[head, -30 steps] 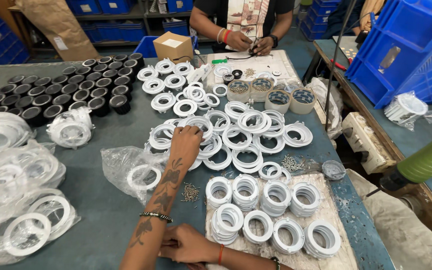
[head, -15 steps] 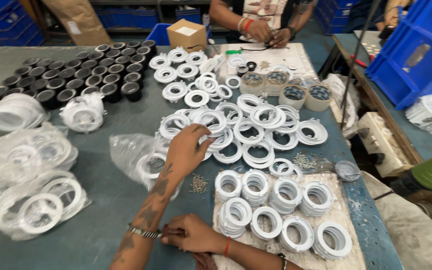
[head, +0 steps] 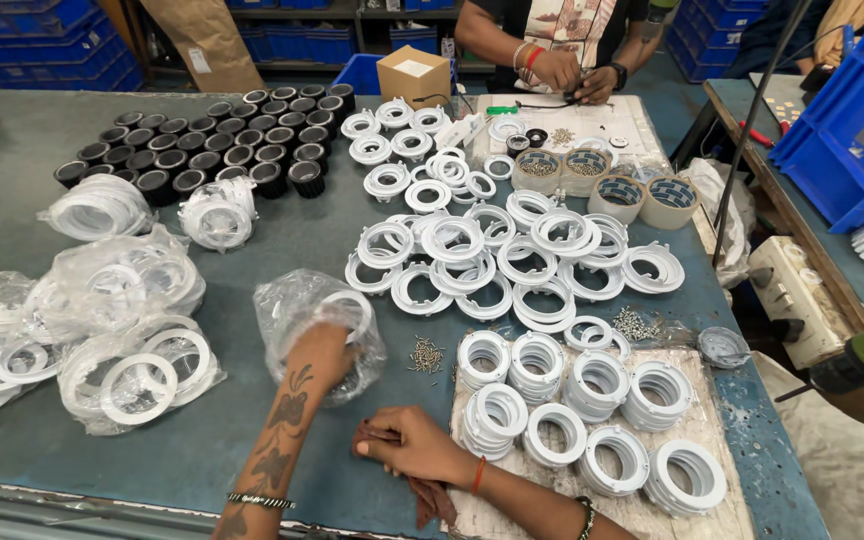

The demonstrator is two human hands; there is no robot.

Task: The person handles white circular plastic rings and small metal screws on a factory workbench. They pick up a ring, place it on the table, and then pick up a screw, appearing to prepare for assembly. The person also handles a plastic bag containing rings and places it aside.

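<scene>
My left hand (head: 317,350) rests on a clear plastic bag (head: 297,300) that holds white plastic rings. Its fingertips are lost in the crinkled plastic. My right hand (head: 407,445) lies near the table's front edge, fingers curled around a dark red cloth (head: 432,500). A small heap of screws (head: 425,355) sits just right of the bag. Loose white rings (head: 472,255) spread over the middle of the table, beyond both hands. Stacked white rings (head: 592,400) stand on a sheet to the right of my right hand.
Black round housings (head: 202,150) stand in rows at the back left. Bagged white rings (head: 122,330) lie at the left. Tape rolls filled with small parts (head: 602,185) sit at the back right, where another person's hands (head: 572,75) work. A cardboard box (head: 414,75) and blue crates (head: 852,120) flank them.
My left hand has drawn back from the loose rings in the middle onto the plastic bag. My right hand has stayed on the cloth. The view has shifted slightly.
</scene>
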